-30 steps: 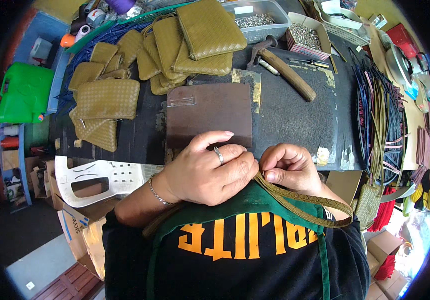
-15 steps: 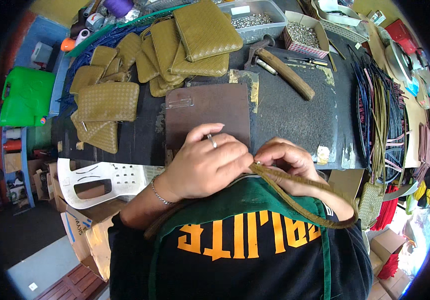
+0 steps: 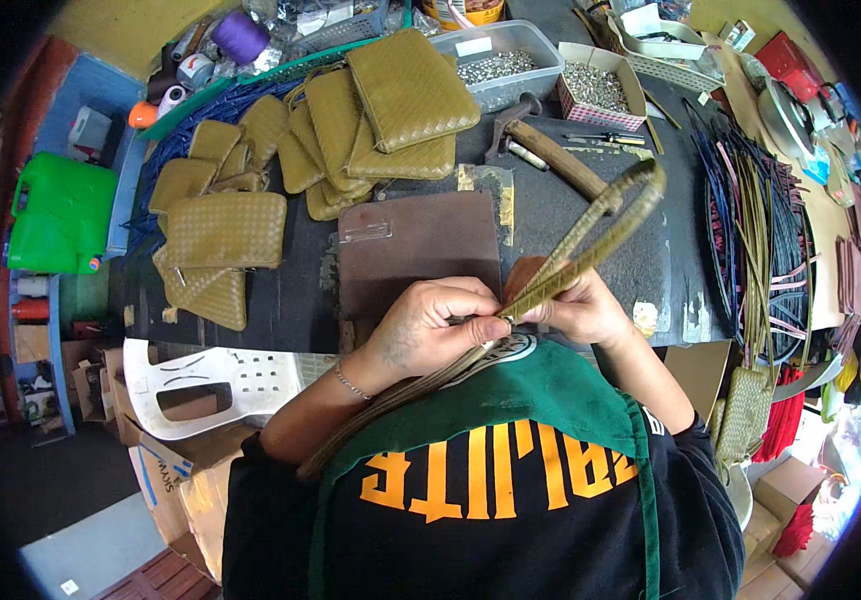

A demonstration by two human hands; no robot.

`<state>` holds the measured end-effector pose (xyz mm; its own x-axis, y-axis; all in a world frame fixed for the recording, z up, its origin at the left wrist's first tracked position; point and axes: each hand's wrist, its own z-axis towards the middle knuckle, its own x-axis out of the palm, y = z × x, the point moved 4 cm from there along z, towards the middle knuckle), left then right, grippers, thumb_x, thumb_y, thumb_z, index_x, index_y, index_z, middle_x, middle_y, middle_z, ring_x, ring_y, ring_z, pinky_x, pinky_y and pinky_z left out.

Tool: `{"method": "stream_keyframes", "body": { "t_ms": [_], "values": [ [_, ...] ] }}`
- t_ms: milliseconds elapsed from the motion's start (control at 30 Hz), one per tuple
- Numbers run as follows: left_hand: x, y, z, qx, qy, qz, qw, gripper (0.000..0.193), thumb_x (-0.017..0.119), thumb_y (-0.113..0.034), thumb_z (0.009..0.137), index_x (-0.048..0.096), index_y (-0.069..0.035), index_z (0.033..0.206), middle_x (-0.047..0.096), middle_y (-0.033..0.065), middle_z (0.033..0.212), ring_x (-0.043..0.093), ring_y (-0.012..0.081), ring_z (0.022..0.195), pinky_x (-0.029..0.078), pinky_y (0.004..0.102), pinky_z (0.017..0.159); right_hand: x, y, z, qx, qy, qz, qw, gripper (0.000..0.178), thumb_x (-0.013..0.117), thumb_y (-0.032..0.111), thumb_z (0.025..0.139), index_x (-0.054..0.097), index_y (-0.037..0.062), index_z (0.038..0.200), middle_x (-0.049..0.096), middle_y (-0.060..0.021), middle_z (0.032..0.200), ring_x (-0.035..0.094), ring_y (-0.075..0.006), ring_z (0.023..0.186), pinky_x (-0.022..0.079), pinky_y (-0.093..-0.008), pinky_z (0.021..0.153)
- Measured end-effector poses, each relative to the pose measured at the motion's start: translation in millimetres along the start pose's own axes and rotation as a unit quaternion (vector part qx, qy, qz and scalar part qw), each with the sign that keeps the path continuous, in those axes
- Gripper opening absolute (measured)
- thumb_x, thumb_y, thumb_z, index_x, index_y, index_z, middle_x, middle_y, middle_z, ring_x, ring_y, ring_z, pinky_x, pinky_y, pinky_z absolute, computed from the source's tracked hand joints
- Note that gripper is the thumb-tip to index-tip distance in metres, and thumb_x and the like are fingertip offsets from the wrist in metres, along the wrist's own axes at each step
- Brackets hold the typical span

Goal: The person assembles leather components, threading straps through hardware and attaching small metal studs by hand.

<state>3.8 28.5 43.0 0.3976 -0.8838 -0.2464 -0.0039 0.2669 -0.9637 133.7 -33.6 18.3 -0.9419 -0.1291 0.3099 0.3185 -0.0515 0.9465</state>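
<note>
Mid-way through working an olive woven strap, looped above the brown board. Left hand and right hand pinching it closed, probably around a small fitting. Needs steady feeding next.

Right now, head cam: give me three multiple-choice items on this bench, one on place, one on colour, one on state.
1. Where is the hammer?
A. behind the brown board
B. on the floor
C. in the green can

2. What colour are the woven pouches?
A. red
B. olive
C. white

3. How is the woven strap held?
A. lying flat, untouched
B. pinched by both hands, looping up
C. in the left hand only

Answers: 1 A, it lies beyond the board; 2 B, all olive; 3 B, left hand and right hand meet on it.
</note>
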Motion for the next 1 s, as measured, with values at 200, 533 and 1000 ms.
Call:
{"method": "stream_keyframes", "body": {
  "t_ms": [200,533,1000],
  "values": [
    [-24,-1,-13,-0.050,-0.112,-0.063,0.990,0.011,0.060,-0.009,0.075,0.062,0.002,0.078,0.057,0.0071,0.072,0.054,0.0119,0.064,0.042,0.0219,0.056,-13,-23,25,-0.115,-0.139,-0.452,0.874,0.008,0.060,0.003,0.069,0.059,0.0049,0.077,0.052,-0.0072,0.074,0.052,-0.0214,0.071,0.044,-0.0299,0.062],
    [-31,-44,-25,0.122,-0.179,0.473,0.854,0.013,0.066,-0.011,0.065,0.057,-0.005,0.072,0.054,0.0021,0.069,0.055,0.0165,0.064,0.040,0.0287,0.066,12,24,0,-0.191,-0.110,-0.571,0.790,0.013,0.065,0.008,0.063,0.058,0.0037,0.072,0.050,-0.0101,0.068,0.049,-0.0266,0.066,0.041,-0.0338,0.058],
    [-10,-46,-24,0.142,-0.077,0.571,0.805,0.015,0.062,-0.015,0.066,0.058,-0.008,0.079,0.052,0.0001,0.079,0.054,0.0115,0.072,0.034,0.0335,0.085,47,49,-3,-0.219,-0.054,-0.689,0.689,0.025,0.060,0.018,0.064,0.060,0.0097,0.088,0.053,0.0015,0.079,0.051,-0.0152,0.082,0.020,-0.0454,0.097]
  ]
}}
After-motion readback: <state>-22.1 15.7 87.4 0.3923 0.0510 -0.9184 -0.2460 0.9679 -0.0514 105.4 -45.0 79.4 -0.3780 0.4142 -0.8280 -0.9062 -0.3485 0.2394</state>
